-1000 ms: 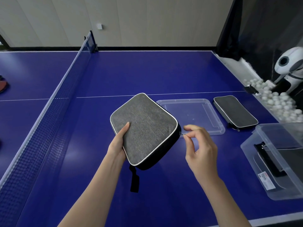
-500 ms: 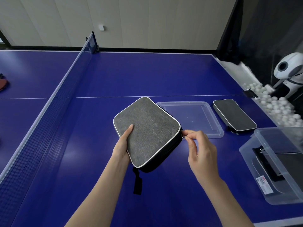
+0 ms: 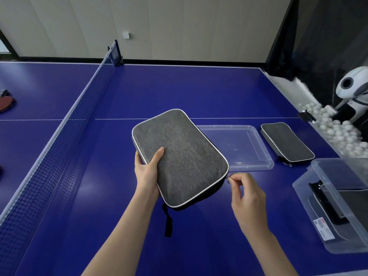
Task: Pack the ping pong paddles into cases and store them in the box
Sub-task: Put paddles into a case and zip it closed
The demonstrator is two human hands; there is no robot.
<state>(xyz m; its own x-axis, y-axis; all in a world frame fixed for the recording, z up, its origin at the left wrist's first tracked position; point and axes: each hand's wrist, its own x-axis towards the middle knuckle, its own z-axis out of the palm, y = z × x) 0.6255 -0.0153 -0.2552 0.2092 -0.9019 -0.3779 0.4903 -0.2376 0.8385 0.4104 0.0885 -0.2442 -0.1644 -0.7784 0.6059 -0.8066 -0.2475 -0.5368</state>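
A person's right hand (image 3: 247, 194) pinches what appears to be the zipper pull (image 3: 228, 179) at the near right corner of a grey paddle case (image 3: 179, 156), though the tab is too small to make out clearly. The pull is tiny. A slipped pinch or snagged teeth could leave the seam gaping, and a paddle could slide out on the way to the box (image 3: 307, 212). The left hand (image 3: 148, 172) grips the case's left edge, thumb on top, and holds it tilted above the blue counter (image 3: 199, 86). A black strap (image 3: 167, 222) dangles from its near end. The clear box sits to the right with something dark inside. Beyond the hands, its lid (image 3: 239, 148) lies flat beside a second case (image 3: 286, 143). A red paddle (image 3: 5, 101) waits past the net (image 3: 59, 146).
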